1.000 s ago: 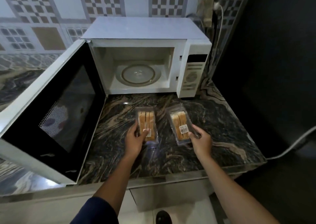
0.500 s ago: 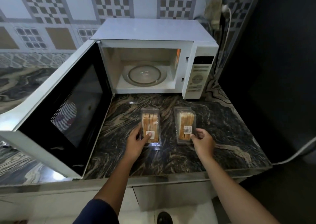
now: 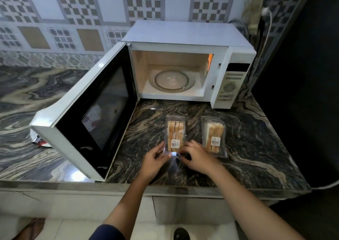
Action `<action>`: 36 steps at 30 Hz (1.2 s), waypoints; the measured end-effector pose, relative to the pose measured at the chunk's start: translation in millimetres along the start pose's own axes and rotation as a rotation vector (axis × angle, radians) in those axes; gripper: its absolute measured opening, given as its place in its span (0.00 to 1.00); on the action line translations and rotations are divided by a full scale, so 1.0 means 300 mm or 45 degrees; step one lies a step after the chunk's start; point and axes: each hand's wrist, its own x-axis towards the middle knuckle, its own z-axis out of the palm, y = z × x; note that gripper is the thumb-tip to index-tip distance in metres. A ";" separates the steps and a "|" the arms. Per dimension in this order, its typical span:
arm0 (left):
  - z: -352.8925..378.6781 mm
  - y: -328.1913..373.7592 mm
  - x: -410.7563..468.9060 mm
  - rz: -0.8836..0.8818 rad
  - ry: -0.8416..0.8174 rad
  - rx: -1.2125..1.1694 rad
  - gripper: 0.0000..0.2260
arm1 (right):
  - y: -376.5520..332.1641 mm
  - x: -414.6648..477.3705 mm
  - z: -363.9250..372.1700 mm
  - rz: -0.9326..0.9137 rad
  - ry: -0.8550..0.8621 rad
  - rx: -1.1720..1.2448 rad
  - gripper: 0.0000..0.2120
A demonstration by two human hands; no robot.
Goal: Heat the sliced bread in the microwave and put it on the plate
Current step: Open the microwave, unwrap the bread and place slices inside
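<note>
We see two clear bread packs on the marbled counter (image 3: 247, 148), in front of the microwave (image 3: 183, 43). Left pack (image 3: 175, 132) lies just beside right pack (image 3: 213, 135), both w/ barcode labels. Left hand (image 3: 155, 162) and right hand (image 3: 197, 156) meet at the near end of the left pack, fingers pinching its plastic edge. Right pack is untouched. Microwave door (image 3: 88, 115) stands wide open; the glass turntable (image 3: 171, 80) is bare, interior lit.
</note>
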 end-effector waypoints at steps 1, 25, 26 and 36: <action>-0.002 0.001 -0.003 0.000 -0.025 -0.011 0.27 | 0.003 0.007 -0.001 -0.008 -0.037 -0.010 0.12; 0.049 0.057 -0.011 -0.217 0.353 -0.069 0.19 | -0.031 0.096 -0.063 0.159 -0.277 0.173 0.04; 0.055 0.057 -0.007 -0.248 0.401 -0.092 0.17 | -0.031 0.097 -0.066 0.159 -0.282 0.170 0.04; 0.063 0.051 -0.002 -0.386 0.434 -0.277 0.15 | -0.034 0.116 -0.085 0.134 -0.342 0.059 0.07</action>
